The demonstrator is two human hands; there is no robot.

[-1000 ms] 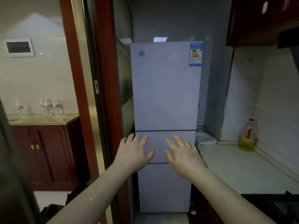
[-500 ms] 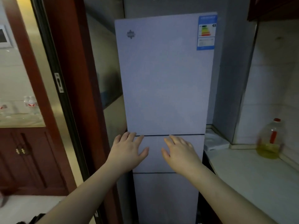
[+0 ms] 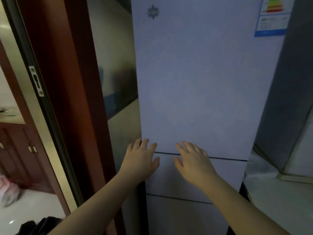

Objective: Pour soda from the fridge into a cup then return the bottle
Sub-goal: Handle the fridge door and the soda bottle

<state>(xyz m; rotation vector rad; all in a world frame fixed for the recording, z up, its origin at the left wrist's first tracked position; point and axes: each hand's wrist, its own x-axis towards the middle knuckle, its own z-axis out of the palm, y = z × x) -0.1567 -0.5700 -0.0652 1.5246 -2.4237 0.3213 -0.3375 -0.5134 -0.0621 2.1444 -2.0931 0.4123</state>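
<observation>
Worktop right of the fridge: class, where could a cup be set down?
The pale worktop shows a bare stretch between the fridge side and the grey wall. The left hand and right hand crowd the fridge front.

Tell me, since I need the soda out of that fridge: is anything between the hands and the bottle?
Yes. The fridge's shut upper door hides the bottle. Both the left hand and right hand are open at its lower edge.
</observation>
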